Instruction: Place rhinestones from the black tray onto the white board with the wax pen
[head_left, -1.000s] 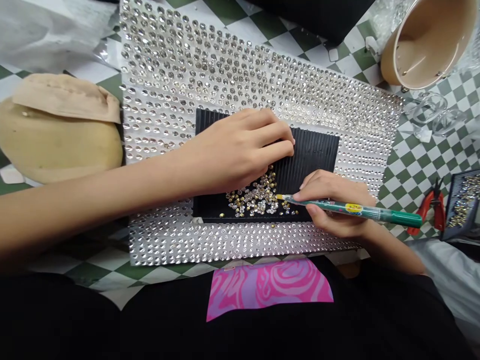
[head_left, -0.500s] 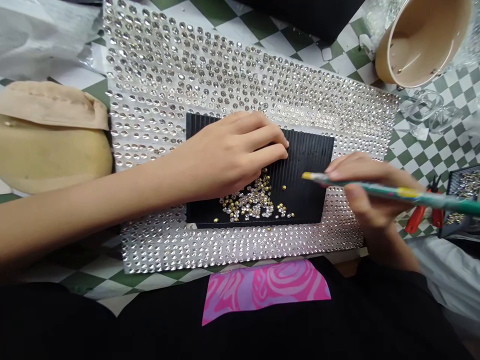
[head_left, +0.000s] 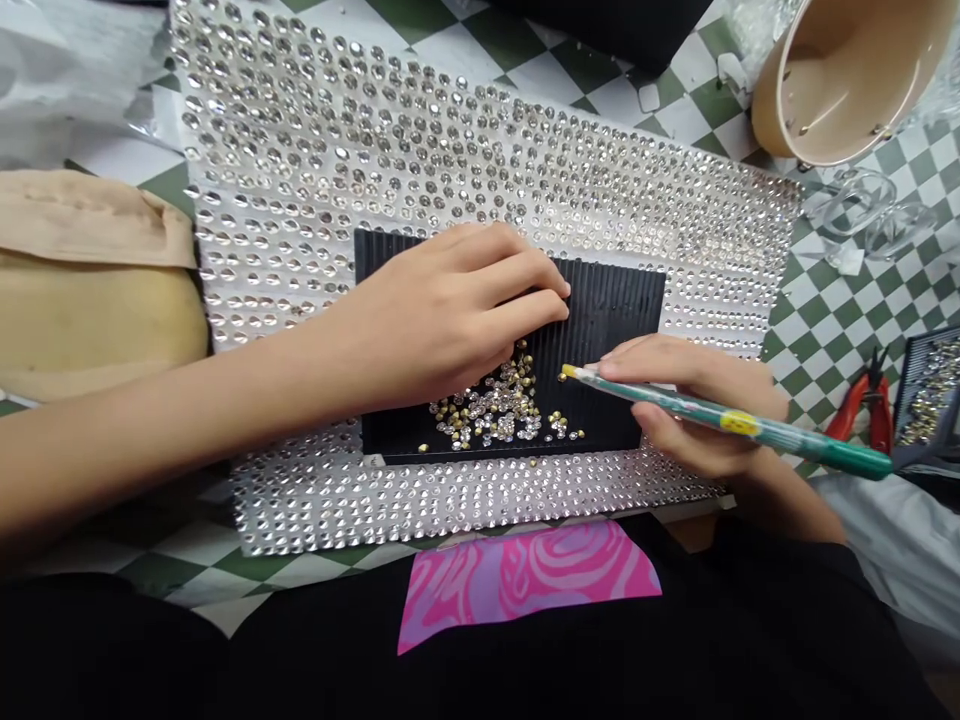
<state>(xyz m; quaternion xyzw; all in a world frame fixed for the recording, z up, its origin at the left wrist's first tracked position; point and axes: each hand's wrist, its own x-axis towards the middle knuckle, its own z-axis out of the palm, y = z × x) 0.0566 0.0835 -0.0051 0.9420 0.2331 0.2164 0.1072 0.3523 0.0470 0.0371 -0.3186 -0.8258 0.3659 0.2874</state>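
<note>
A black ridged tray [head_left: 615, 300] lies on a large sheet covered in rows of rhinestones [head_left: 420, 150]. A heap of loose gold-backed rhinestones [head_left: 499, 405] sits at the tray's near side. My left hand [head_left: 450, 310] rests on the tray, palm down, its fingers bent over the ridges just above the heap. My right hand [head_left: 690, 400] grips a green picker pen [head_left: 735, 425]. The pen's yellow tip is over the tray, by a single stone to the right of the heap.
A tan bowl [head_left: 847, 80] lies tipped at the back right. A padded beige form [head_left: 82, 290] is at the left. Red pliers [head_left: 862, 400] and a second stone tray [head_left: 930, 390] are at the right. A pink patterned card [head_left: 525, 580] lies in front. The tabletop is green-and-white checked.
My right hand lifted the pen away to the right, then brought its tip back down over the tray by a single stone. My left hand stayed on the tray.
</note>
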